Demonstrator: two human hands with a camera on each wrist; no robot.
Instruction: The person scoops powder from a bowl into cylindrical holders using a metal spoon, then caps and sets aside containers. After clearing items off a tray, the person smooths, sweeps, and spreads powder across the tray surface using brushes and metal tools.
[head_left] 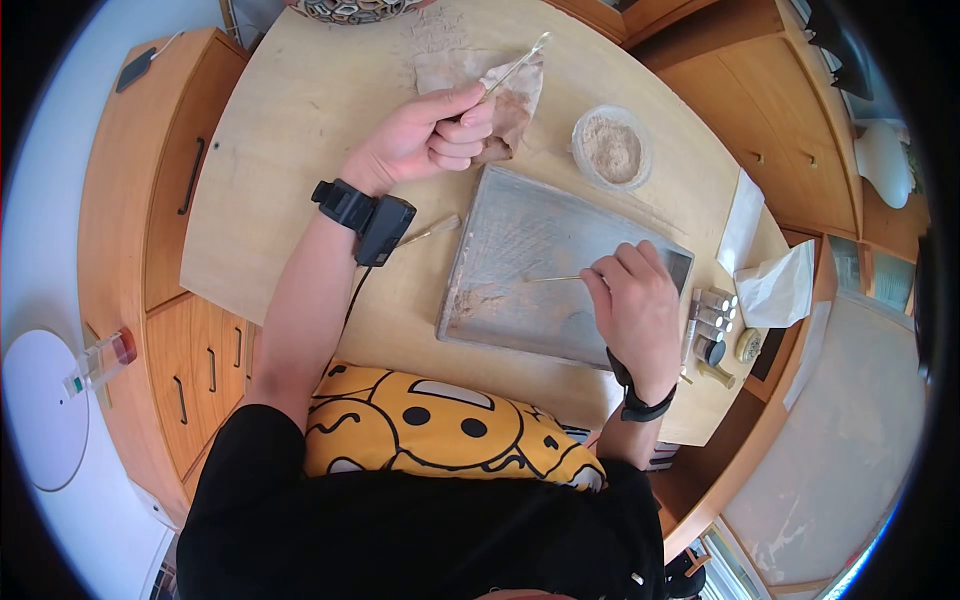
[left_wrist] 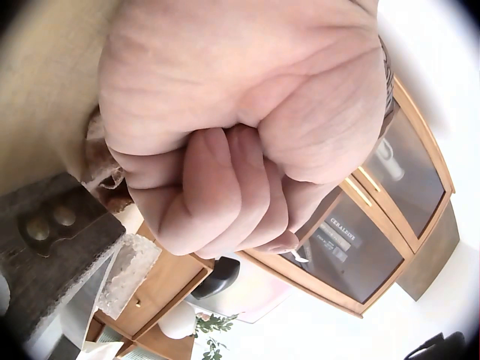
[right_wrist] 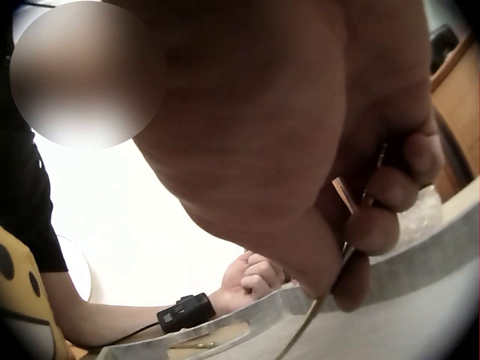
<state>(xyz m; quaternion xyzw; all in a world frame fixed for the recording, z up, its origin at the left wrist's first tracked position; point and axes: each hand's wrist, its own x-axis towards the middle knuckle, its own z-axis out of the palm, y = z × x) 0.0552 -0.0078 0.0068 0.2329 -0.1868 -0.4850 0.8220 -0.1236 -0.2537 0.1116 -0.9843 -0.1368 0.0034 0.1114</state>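
My left hand is raised over a stained cloth, fingers curled, pinching a thin brass-coloured tool with a pale, shiny tip pointing away. In the left wrist view the curled fingers hide nearly all of that tool. Over the right part of a shallow grey tray, my right hand pinches a slim brass-coloured rod pointing left. The right wrist view shows the rod slanting down from between thumb and fingers. Pale dust and scratch-like marks cover the tray's floor, with a brownish patch at its left corner.
A bowl of pale powder stands behind the tray. Left of the tray lies a brush. Several small bottles and crumpled white paper sit at the right edge. A yellow cushion lies against the near table edge.
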